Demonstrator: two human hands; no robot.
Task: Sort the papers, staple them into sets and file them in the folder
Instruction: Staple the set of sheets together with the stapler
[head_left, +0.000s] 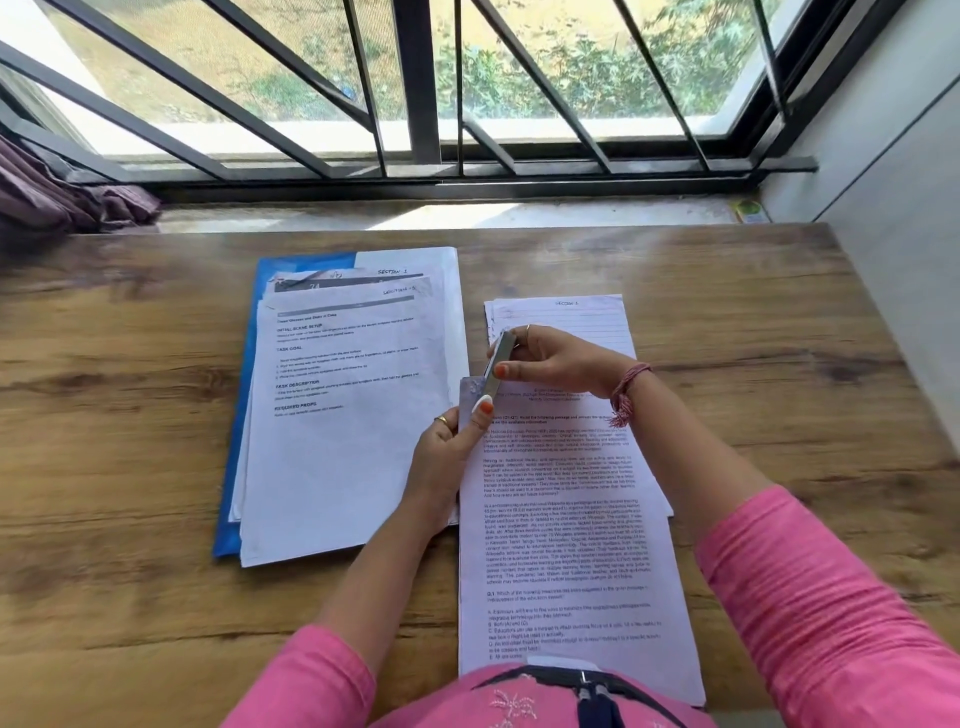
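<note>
- I see the wooden table (156, 467) filling most of my view, with a barred window (415, 78) along its far edge.
- On the left of the table lies a blue folder (244, 415), and a spread stack of papers (337, 441) rests on top of it, covering all but its left strip and far corner.
- On the right, running from mid-table to the near edge, I see a printed set of sheets (566, 545); beneath its far end a lined sheet (587, 322) headed by a handwritten note sticks out toward the window.
- My pink sleeves (831, 597) come in from the near edge on both sides.
- The right hand (556, 361) is curled closed around a stapler (500, 358), fingers over the top and thumb on the near side; the stapler sits at the far left corner of the printed set, slanting from far right to near left.
- The left hand (447, 457) pinches that same corner of the printed set, thumb on top with the fingers curled behind, lifting the paper edge just under the stapler's near end.
- A thread bracelet (626, 389) circles the right wrist, and I can see a ring on each hand.
</note>
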